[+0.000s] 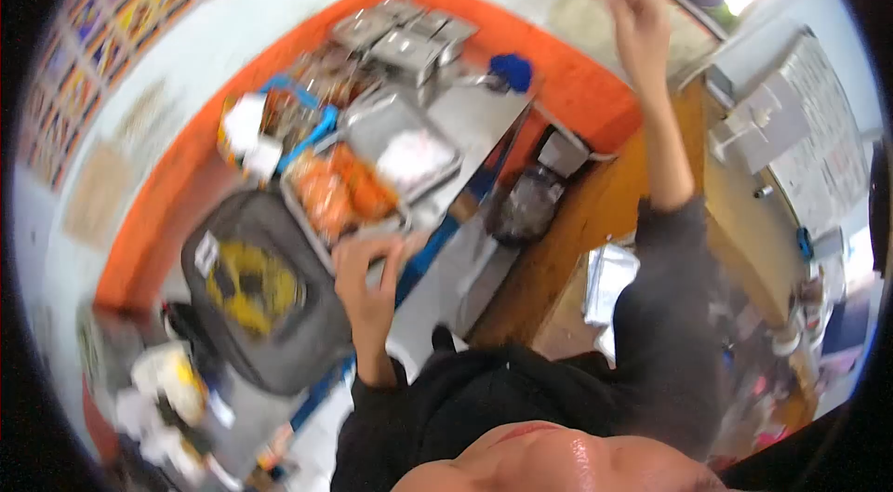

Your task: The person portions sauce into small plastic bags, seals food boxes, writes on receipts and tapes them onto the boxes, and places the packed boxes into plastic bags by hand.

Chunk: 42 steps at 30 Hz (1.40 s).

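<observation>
Seemingly between grips, the left hand [366,280] has its fingers parted beside the metal tray [308,229] of orange-filled plastic bags [342,192], while the raised right hand's [640,22] grip I cannot tell; holding the tray would call for closing on its rim.

Head cam looks fwd/down from close, wide-angle.

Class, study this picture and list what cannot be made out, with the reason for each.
All in the head view:
Right hand: fingertips blurred, so anything small held is unclear.
Left hand: blur hides whether it touches the tray.
Orange food: too blurred to identify.
Backpack: contents hidden by its fabric.
Board: writing too small and blurred.
</observation>
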### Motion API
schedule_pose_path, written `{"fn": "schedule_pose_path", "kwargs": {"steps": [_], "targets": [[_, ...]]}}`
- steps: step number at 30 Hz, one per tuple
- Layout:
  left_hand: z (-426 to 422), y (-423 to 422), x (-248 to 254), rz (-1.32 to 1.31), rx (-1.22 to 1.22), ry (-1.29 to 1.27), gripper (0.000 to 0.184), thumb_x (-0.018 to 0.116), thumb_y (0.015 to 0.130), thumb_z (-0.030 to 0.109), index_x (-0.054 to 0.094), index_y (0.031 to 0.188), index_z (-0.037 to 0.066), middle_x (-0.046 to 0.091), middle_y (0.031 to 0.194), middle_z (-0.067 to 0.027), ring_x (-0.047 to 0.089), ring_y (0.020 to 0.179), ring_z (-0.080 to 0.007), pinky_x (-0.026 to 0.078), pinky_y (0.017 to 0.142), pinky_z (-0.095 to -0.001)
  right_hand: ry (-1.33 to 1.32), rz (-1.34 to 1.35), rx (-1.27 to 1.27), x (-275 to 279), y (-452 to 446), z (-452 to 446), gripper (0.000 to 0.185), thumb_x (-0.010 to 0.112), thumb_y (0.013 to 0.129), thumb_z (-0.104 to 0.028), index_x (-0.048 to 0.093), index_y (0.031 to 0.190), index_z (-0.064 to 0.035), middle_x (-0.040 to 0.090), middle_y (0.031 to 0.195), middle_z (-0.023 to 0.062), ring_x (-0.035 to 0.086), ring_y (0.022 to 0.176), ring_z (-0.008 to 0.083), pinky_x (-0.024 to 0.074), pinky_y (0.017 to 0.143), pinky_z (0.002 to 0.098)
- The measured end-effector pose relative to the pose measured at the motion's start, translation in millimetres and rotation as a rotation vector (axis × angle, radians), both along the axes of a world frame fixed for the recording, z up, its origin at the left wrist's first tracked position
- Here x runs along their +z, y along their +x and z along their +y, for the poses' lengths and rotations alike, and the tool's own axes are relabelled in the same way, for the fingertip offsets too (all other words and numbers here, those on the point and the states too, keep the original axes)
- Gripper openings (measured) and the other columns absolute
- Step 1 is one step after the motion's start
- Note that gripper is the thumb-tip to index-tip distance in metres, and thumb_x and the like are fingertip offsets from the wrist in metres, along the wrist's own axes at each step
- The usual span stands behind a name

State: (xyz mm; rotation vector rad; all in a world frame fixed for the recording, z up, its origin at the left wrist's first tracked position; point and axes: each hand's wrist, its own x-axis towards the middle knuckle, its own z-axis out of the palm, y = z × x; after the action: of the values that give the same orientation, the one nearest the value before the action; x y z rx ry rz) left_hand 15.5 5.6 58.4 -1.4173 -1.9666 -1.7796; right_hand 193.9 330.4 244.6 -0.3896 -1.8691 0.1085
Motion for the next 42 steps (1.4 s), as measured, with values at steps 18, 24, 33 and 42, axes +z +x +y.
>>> {"fn": "schedule_pose_path", "kwargs": {"steps": [18,24,33,42], "targets": [[-287.4,105.9,20.1,0.017,0.262,-0.06,0.031,0.071,0.073,0.001,0.062,0.102,0.007,0.067,0.086,-0.0014,0.057,0.083,-0.0128,0.028,0.102,-0.0375,-0.66,-0.189,0.784,-173.0,17.4,-448.9,0.009,0.07,0.075,-0.004,0.063,0.081,-0.0017,0.063,0.082,0.0069,0.053,0.082,0.0215,0.0414,0.077,0.0317],[-386.4,110.4,22.1,-0.023,0.328,-0.175,0.035,0.073,0.074,0.01,0.062,0.106,0.012,0.066,0.09,0.0059,0.055,0.095,-0.0117,0.021,0.1,-0.0389,-0.558,-0.315,0.894,-171.3,0.8,-536.7,0.01,0.069,0.077,-0.005,0.061,0.082,-0.0027,0.062,0.084,0.0074,0.053,0.084,0.0231,0.0403,0.079,0.0328],[-532.5,36.1,8.4,-0.04,0.441,-0.305,0.036,0.071,0.077,0.011,0.061,0.112,0.013,0.066,0.091,0.008,0.054,0.103,-0.0121,0.017,0.1,-0.0408,-0.511,-0.465,0.996,-190.2,-92.9,-679.8,0.013,0.071,0.076,-0.008,0.061,0.083,-0.0045,0.062,0.087,0.007,0.054,0.087,0.0239,0.0375,0.079,0.0348],[-644.1,-40.0,-7.4,-0.13,0.58,-0.459,0.054,0.075,0.073,0.013,0.056,0.124,0.017,0.067,0.089,0.0104,0.051,0.108,-0.0126,0.012,0.102,-0.0467,-0.299,-0.515,1.087,-232.1,-200.3,-793.9,0.019,0.072,0.073,-0.008,0.06,0.088,-0.0071,0.06,0.089,0.0046,0.053,0.089,0.0245,0.0347,0.08,0.0363]]}}
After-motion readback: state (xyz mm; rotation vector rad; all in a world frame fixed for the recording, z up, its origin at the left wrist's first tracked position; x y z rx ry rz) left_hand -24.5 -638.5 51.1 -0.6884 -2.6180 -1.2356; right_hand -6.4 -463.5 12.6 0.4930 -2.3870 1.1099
